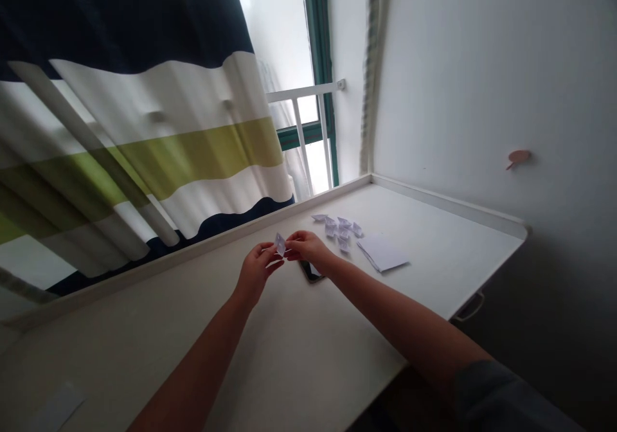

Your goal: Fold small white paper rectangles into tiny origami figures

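Between my two hands is a small white folded paper boat (pixel 280 244), held up above the table. My left hand (pixel 258 266) pinches it from the left with thumb and fingers. From the right, the fingertips of my right hand (pixel 308 248) close on its other side. Partly hidden under my right hand and wrist, a dark phone (pixel 311 272) lies on the white table (pixel 270 355). Several more folded paper boats (pixel 343 224) sit in a cluster just beyond my right hand. A stack of white paper sheets (pixel 384 254) lies to their right.
A raised rim (pixel 448 207) runs along the table's back and right edges. Behind it hang a striped curtain (pixel 144 155) and a white window railing (pixel 308 91). A pale sheet (pixel 58 407) lies at the lower left. A pink hook (pixel 518 157) is on the wall.
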Motion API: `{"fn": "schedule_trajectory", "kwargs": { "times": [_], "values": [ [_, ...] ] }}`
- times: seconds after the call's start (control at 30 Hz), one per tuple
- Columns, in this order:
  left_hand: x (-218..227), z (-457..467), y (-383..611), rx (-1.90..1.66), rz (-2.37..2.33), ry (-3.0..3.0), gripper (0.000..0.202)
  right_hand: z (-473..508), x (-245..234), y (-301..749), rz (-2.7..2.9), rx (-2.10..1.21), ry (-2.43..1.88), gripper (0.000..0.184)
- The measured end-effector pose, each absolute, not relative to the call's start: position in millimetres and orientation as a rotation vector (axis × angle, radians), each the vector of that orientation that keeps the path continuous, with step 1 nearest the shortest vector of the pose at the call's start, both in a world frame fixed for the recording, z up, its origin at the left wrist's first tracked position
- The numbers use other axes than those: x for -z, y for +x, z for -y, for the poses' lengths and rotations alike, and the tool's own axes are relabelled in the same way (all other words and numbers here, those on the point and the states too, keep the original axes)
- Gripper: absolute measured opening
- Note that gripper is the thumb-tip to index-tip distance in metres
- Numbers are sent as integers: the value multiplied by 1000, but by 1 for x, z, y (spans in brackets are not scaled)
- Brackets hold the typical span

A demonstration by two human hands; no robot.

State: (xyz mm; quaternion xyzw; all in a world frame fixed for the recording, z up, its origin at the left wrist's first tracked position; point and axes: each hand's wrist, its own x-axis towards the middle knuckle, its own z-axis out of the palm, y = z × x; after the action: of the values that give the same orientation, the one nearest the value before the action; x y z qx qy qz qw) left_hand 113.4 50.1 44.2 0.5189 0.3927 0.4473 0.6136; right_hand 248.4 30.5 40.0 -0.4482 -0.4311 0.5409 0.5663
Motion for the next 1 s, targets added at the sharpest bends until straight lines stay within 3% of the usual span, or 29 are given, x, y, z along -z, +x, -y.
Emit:
{"fn": "schedule_trajectory", "kwargs": {
  "times": [0.13, 0.4, 0.6, 1.0],
  "values": [
    [-43, -73, 156, -937, -968, 1326, 20, -41, -42, 285, 1170, -885, -1440, 5],
    [-27, -130, 222, -785, -1207, 1798, 13, -79, -34, 345, 1312, -477, -1753, 6],
    [-12, -157, 240, -692, -1391, 2084, 12, -101, -22, 355, 1393, -349, -1943, 1],
    [-8, -154, 239, -645, -1514, 2270, 26, -101, -21, 353, 1488, -183, -1934, 13]
  ]
}}
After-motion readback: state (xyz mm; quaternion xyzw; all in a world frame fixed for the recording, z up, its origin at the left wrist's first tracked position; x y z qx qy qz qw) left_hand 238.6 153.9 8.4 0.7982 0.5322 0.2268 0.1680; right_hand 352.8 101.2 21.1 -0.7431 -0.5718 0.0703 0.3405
